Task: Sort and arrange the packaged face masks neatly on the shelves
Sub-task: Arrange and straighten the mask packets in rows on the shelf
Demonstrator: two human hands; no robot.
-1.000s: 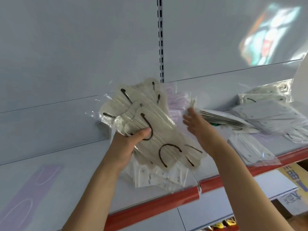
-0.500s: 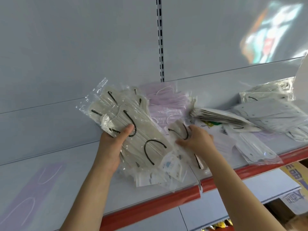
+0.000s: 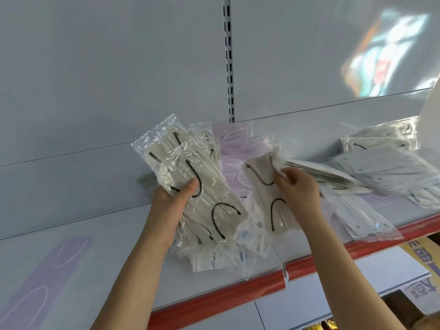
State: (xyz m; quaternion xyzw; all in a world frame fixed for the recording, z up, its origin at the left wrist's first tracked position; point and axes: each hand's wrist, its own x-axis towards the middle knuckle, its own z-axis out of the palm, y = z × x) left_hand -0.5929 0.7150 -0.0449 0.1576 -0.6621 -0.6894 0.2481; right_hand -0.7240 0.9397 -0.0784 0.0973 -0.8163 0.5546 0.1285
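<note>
My left hand grips a stack of clear packets holding beige masks with black ear loops, raised above the white shelf. My right hand pinches another single beige mask packet by its upper edge, lifted off the loose heap of white packets near the shelf's front. Pale purple mask packets lean against the back panel between my hands.
A fanned pile of white mask packets covers the shelf's right part, with more beige packets behind. The shelf has a red front strip. A slotted upright divides the back panel. A purple mask lies at the left.
My right hand went from the fanned pile down to the heap and has lifted one beige packet. My left hand moved its stack slightly left and turned it more upright.
</note>
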